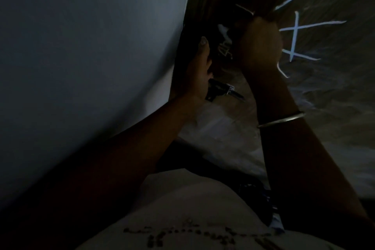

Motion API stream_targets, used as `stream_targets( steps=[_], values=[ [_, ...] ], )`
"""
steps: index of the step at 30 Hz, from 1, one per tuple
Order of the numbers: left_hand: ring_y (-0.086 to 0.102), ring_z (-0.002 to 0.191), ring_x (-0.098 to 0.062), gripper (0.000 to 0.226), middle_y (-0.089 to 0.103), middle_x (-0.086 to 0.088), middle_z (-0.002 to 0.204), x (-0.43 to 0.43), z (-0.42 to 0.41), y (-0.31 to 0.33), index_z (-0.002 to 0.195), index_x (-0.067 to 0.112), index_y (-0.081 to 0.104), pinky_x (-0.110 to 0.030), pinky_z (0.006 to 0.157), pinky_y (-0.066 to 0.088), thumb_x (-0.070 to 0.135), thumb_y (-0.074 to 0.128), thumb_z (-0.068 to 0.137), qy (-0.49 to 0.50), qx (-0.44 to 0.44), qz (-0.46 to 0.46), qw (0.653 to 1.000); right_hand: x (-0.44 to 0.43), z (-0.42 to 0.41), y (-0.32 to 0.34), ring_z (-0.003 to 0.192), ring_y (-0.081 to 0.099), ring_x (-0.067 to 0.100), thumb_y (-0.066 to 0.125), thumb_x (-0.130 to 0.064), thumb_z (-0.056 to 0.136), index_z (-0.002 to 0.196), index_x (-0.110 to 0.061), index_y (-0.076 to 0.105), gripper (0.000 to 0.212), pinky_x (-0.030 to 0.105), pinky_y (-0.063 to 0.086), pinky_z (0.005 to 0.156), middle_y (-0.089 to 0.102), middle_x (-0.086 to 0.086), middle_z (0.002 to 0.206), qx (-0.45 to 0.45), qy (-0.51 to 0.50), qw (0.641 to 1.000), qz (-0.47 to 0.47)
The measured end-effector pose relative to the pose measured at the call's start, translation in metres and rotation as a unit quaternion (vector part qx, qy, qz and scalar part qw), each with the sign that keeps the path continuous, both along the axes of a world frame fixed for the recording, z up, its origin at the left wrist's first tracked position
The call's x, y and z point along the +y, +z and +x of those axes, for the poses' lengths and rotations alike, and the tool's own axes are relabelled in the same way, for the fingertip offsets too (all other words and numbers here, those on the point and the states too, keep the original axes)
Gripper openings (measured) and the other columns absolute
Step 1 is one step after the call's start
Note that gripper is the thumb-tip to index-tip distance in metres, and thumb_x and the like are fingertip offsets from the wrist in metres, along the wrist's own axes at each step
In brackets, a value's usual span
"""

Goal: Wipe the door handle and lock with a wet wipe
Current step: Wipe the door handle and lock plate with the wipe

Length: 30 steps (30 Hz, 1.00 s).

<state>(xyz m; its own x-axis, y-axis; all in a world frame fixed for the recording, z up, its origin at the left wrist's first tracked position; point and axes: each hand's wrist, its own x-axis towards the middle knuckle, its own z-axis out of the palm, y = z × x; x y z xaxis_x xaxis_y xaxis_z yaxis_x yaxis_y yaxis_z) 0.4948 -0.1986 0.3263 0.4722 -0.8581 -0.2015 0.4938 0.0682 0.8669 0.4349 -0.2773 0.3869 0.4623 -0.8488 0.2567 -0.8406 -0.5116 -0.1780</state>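
The door edge (190,50) serves as the landmark, running up the middle of the view. The wall (85,57) lies to its left. The left hand (197,71) rests against the door edge, thumb pointing up along it. Just right of that hand, on the door, sits the lock (224,46), with the wet wipe (223,30) at its upper part. The right hand (259,46) is right of the lock, closed around the wipe's far end as far as the dim view shows. Below the lock, the door handle (223,90) sticks out to the right of the door edge. A bangle (281,119) circles the right wrist, below the handle's level. The floor (324,67) spreads right of the door edge, behind both arms.
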Motion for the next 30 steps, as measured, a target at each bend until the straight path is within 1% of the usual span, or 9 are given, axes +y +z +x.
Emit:
stream_targets(
  steps=[1,3,6,9,13,20,24,28,30],
  values=[
    [0.029,0.139,-0.023,0.054,0.026,-0.007,0.153,0.002,0.015,-0.004,0.143,0.016,0.022,-0.033,0.101,0.029,0.042,0.015,0.097,-0.01,-0.002,-0.003,1.0,0.004,0.013,0.0,0.104,0.061,0.025,0.044,-0.039,0.097,0.117,-0.004,0.059,0.042,0.024,0.038,0.075,0.064,0.014,0.114,-0.015,0.0,1.0,0.014],
    [0.03,0.138,-0.022,0.055,0.028,-0.007,0.152,0.008,0.029,-0.004,0.143,0.014,0.024,-0.032,0.1,0.03,0.043,0.015,0.097,-0.019,0.001,-0.005,1.0,0.01,0.023,0.002,0.105,0.061,0.023,0.048,-0.033,0.097,0.12,-0.009,0.059,0.035,0.024,0.041,0.078,0.063,0.013,0.117,-0.037,0.031,0.999,0.018],
    [0.032,0.137,-0.022,0.055,0.031,-0.007,0.151,0.007,0.031,-0.006,0.143,0.016,0.023,-0.031,0.099,0.032,0.043,0.017,0.097,-0.015,0.008,0.004,1.0,0.008,0.02,0.006,0.107,0.061,0.022,0.052,-0.029,0.094,0.119,-0.012,0.062,0.032,0.022,0.04,0.079,0.064,0.01,0.12,-0.028,0.083,0.996,0.029],
    [0.032,0.137,-0.022,0.054,0.03,-0.007,0.151,0.011,0.032,-0.003,0.144,0.018,0.019,-0.033,0.102,0.03,0.044,0.015,0.096,-0.021,0.001,-0.002,1.0,0.01,0.02,0.008,0.105,0.061,0.021,0.053,-0.035,0.092,0.118,-0.014,0.063,0.035,0.021,0.039,0.077,0.065,0.009,0.117,-0.033,0.058,0.997,0.024],
    [0.032,0.137,-0.022,0.058,0.03,-0.007,0.151,0.011,0.028,-0.004,0.144,0.014,0.023,-0.033,0.1,0.031,0.046,0.015,0.096,-0.024,-0.006,0.002,1.0,0.013,0.022,0.004,0.099,0.064,0.023,0.053,-0.045,0.091,0.112,-0.012,0.066,0.042,0.028,0.047,0.079,0.068,0.012,0.109,-0.049,0.036,0.998,0.015],
    [0.031,0.138,-0.022,0.058,0.03,-0.007,0.151,0.011,0.022,-0.002,0.143,0.015,0.025,-0.032,0.101,0.03,0.047,0.015,0.096,-0.032,-0.005,-0.007,0.999,0.017,0.003,0.016,0.11,0.058,0.025,0.053,-0.034,0.092,0.119,-0.005,0.06,0.04,0.026,0.042,0.084,0.062,0.015,0.121,-0.009,0.063,0.998,0.02],
    [0.031,0.138,-0.022,0.058,0.03,-0.007,0.151,0.012,0.02,-0.004,0.143,0.014,0.025,-0.032,0.101,0.03,0.047,0.015,0.096,-0.032,0.0,-0.014,0.999,0.013,0.006,0.011,0.105,0.061,0.023,0.053,-0.036,0.093,0.117,-0.008,0.061,0.039,0.024,0.041,0.079,0.064,0.013,0.116,-0.026,0.044,0.998,0.027],
    [0.03,0.138,-0.023,0.059,0.029,-0.008,0.152,0.013,0.02,-0.005,0.143,0.014,0.024,-0.034,0.103,0.029,0.047,0.013,0.096,-0.033,-0.001,-0.01,0.999,0.02,0.009,0.004,0.108,0.06,0.022,0.049,-0.03,0.096,0.121,-0.01,0.059,0.034,0.027,0.043,0.086,0.062,0.011,0.121,0.027,0.107,0.994,0.013],
    [0.03,0.138,-0.023,0.058,0.029,-0.009,0.151,0.012,0.02,-0.005,0.143,0.013,0.025,-0.035,0.105,0.028,0.046,0.013,0.097,-0.035,0.002,-0.009,0.999,0.014,0.005,0.005,0.107,0.06,0.023,0.053,-0.034,0.093,0.119,-0.01,0.061,0.035,0.026,0.043,0.084,0.062,0.011,0.12,0.031,0.112,0.993,0.021]
  ],
)
